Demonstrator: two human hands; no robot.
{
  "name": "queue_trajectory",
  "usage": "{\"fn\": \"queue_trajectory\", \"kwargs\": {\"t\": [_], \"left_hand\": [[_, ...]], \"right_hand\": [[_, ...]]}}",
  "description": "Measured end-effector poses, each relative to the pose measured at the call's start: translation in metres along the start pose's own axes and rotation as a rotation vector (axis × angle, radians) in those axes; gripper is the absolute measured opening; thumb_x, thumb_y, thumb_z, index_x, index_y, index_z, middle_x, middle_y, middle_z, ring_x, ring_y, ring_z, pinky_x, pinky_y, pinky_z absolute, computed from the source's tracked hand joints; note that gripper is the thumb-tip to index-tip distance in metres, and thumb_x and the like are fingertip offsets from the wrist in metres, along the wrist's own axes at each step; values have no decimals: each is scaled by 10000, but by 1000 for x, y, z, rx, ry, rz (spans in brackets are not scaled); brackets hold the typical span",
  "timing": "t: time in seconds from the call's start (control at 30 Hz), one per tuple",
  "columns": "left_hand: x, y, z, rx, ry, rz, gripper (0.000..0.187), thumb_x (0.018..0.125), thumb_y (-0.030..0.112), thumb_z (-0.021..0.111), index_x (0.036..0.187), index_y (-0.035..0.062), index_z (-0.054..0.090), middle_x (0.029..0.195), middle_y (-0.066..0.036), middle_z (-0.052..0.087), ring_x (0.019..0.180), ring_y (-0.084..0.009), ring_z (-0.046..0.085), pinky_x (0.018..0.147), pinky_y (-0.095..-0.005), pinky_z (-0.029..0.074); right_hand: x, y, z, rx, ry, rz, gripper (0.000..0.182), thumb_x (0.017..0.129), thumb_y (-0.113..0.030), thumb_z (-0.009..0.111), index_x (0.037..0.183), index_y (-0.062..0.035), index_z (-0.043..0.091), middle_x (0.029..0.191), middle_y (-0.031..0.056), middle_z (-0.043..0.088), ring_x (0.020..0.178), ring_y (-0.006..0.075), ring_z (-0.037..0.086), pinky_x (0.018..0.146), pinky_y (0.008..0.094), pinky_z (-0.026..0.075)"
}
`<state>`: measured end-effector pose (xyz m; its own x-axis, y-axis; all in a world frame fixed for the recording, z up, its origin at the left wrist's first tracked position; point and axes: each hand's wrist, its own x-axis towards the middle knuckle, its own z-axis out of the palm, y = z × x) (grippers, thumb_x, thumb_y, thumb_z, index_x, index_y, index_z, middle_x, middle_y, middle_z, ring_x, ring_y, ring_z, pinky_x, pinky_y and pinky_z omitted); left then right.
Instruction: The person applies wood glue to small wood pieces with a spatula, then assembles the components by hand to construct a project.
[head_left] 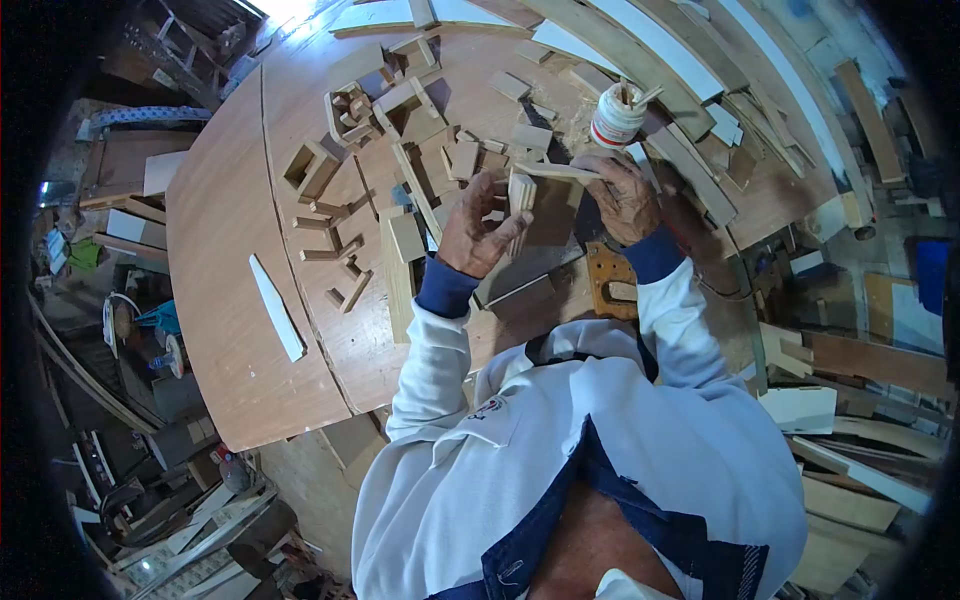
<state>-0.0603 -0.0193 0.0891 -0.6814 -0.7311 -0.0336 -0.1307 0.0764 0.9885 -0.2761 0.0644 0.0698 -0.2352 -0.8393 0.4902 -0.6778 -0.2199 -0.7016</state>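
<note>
My left hand [476, 228] is closed around a small block of pale wood strips [520, 200], held upright between thumb and fingers. In my right hand [622, 196] a thin flat wooden stick [560, 172] is pinched, pointing left. The stick's far end overlaps the top of the wood strips in this view. Just beyond my right hand stands a white jar [618, 115] with a red band and several sticks poking out of it. A handsaw with a wooden handle [608, 280] lies near my right forearm.
Small open wooden boxes [312, 172] and several short wood pieces [322, 240] are spread over the brown table [225, 300]. A white tapered strip [276, 308] lies at the left. Long boards [640, 60] line the far right edge. Stacked offcuts [850, 490] fill the floor at right.
</note>
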Motion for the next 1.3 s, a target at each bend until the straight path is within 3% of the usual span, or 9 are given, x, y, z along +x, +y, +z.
{"fn": "queue_trajectory", "kwargs": {"t": [0.37,0.57,0.67,0.9,1.3], "left_hand": [[-3,8,6,0,11,44,681,767,216,744,1316,31,385,1105,-123,586,962,-212,579,828,-342,486],[0,-8,5,0,-54,152,646,774,212,738,1305,25,421,1065,-107,585,962,-195,562,834,-324,470],[-2,2,5,-95,-89,74,615,778,209,735,1288,24,445,1061,-101,582,966,-191,557,845,-321,463],[-2,0,7,-112,-103,124,603,778,187,737,1284,28,451,1080,-98,575,983,-183,549,875,-316,445],[-7,-4,9,-236,-108,6,567,769,33,693,1283,40,454,1147,-70,557,1012,-176,544,879,-305,450]], "right_hand": [[-1,-8,-9,-92,-166,19,202,797,-66,596,993,-56,648,1001,108,631,939,290,604,799,383,493],[1,-13,-15,-206,-173,-101,222,793,-33,589,1006,-69,642,1006,100,629,934,296,605,798,385,504],[5,-21,-21,-222,-196,-116,201,806,-25,588,1002,-47,629,1004,124,618,931,312,606,800,386,497],[6,-28,-24,-221,-208,-115,199,791,-18,596,985,-48,632,978,115,616,920,302,603,791,386,502],[6,-28,-25,-224,-209,-102,170,798,-31,586,960,-46,636,949,123,612,890,308,603,762,400,502]]}}
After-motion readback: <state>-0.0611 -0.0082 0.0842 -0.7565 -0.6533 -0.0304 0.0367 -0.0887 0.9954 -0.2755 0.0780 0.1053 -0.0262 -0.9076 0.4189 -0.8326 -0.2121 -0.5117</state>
